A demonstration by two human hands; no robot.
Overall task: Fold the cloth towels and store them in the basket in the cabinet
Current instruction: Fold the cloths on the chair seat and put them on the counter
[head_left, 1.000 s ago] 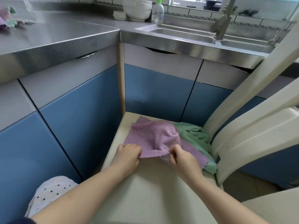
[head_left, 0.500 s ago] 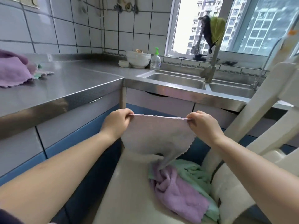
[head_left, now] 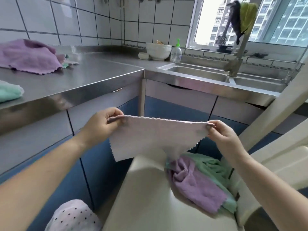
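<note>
A pale pink towel hangs stretched in the air in front of the blue cabinet doors. My left hand pinches its top left corner and my right hand pinches its top right corner. Its lower edge drapes down towards a cream chair seat. On that seat lie a crumpled purple towel and a green towel beneath it. More towels sit on the steel counter: a purple heap at the far left and a mint one at the left edge. No basket is in view.
The steel counter wraps round the corner to a double sink with a tap. White bowls and a soap bottle stand by the sink. The chair back rises at the right. The cabinet doors are closed.
Both hands lifted the pink towel off the pile on the chair seat and drew its top edge taut in the air. My view has tilted up to take in the counter and window.
</note>
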